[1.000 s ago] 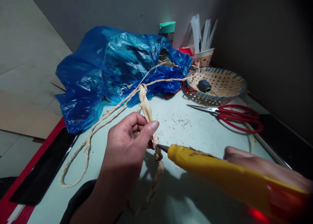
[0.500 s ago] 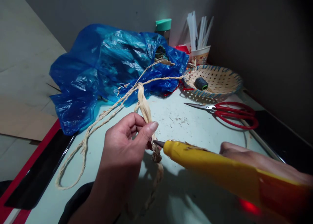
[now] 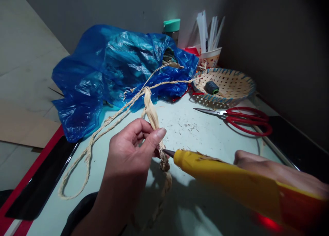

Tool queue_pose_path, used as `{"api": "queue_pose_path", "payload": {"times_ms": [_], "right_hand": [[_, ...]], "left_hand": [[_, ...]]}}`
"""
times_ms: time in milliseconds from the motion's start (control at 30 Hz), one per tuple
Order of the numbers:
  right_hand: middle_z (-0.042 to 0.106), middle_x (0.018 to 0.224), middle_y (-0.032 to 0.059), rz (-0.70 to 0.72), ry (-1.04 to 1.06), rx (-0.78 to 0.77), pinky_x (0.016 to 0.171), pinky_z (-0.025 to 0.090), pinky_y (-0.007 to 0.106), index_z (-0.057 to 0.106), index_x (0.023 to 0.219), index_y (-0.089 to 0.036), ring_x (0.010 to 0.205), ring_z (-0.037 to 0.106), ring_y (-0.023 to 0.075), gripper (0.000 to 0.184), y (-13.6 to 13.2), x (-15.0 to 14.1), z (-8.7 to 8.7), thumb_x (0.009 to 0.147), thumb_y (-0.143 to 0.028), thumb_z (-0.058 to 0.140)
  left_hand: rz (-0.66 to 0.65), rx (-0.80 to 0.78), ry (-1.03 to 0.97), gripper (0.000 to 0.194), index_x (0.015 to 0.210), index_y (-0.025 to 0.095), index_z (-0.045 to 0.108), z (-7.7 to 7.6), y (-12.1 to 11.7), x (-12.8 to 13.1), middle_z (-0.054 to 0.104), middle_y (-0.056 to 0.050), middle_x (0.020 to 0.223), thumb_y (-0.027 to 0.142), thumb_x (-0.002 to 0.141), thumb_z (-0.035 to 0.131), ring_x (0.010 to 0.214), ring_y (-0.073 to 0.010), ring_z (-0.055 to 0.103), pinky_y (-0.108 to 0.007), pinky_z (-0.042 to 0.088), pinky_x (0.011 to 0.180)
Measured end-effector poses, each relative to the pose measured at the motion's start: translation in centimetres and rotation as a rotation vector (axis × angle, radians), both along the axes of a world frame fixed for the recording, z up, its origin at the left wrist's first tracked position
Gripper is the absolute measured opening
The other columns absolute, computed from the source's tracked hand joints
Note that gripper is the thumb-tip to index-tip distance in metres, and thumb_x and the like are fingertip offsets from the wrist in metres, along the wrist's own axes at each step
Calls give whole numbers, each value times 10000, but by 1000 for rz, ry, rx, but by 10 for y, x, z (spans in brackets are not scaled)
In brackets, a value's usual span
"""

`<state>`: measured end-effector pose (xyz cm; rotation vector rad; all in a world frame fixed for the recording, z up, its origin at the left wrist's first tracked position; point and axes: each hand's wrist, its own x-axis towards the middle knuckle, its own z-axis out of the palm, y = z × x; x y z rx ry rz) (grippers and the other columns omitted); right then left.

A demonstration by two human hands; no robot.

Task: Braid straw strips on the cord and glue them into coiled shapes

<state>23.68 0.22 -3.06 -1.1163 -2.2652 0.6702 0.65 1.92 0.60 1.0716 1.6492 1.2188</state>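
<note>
My left hand (image 3: 136, 146) pinches a pale corn-husk-like braid (image 3: 151, 114) between thumb and fingers. Below the thumb the braid narrows to a darker, knotted, glossy stretch (image 3: 164, 163) and hangs down toward me. In my right hand (image 3: 272, 169) is a yellow hot glue gun (image 3: 221, 174), its fingers wrapped round the far side and partly hidden. The dark nozzle (image 3: 169, 153) points left, at or very near the braid just under my left thumb; contact is hard to tell. A red light glows beneath the gun's body.
A long looped braided cord (image 3: 88, 150) lies at left. Behind it bulges a blue plastic bag (image 3: 110, 64). Red-handled scissors (image 3: 246, 117) lie at right, near a woven basket (image 3: 239, 81) with a dark thread spool (image 3: 211, 87). A paper cup (image 3: 212, 57) holds white glue sticks (image 3: 203, 32).
The glue gun and my right hand have shifted slightly right and down, drawing the nozzle back a little. My left hand and the braid stay almost in place.
</note>
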Motion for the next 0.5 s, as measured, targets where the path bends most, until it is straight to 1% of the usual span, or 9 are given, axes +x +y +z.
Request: {"api": "queue_pose_path", "payload": {"times_ms": [67,167,233,300,400,500], "right_hand": [[476,598,-10,-11,-32,4,317,338,240,521,696,-256,400,437,118,359,-1,1,-1,915,-541,519],[490,624,-9,-6,-32,1,353,383,235,573,806,-260,449,497,131,251,-4,1,0,917,-484,549],[485,626,-10,-2,-22,4,358,381,237,580,824,-263,452,493,132,237,-6,0,1,918,-477,543],[468,613,-14,-14,-16,1,345,355,241,561,783,-262,430,463,127,237,-6,-1,0,909,-462,554],[451,606,-16,-21,13,0,351,340,249,538,764,-260,433,459,130,226,-9,0,-3,913,-429,557],[458,647,-8,-11,28,-18,395,359,259,536,858,-274,488,490,145,154,-13,2,-5,938,-401,502]], "left_hand": [[-1,-4,-12,252,611,206,547,0,0,0,546,56,509,320,734,735,483,-92,497,-194,411,498],[3,-10,-28,260,615,201,540,1,0,1,547,58,507,319,739,736,480,-81,491,-182,400,488],[12,-9,-9,269,612,196,535,2,0,2,524,67,495,316,746,734,472,-68,482,-164,392,483],[18,-13,4,272,609,197,531,2,1,1,513,70,489,316,751,730,471,-66,483,-158,393,481],[5,-26,-8,266,621,207,536,2,1,0,546,57,500,337,746,731,483,-95,513,-189,415,487],[-21,-28,-48,249,646,216,539,1,1,-1,585,43,525,345,751,725,509,-131,574,-231,460,519]]}}
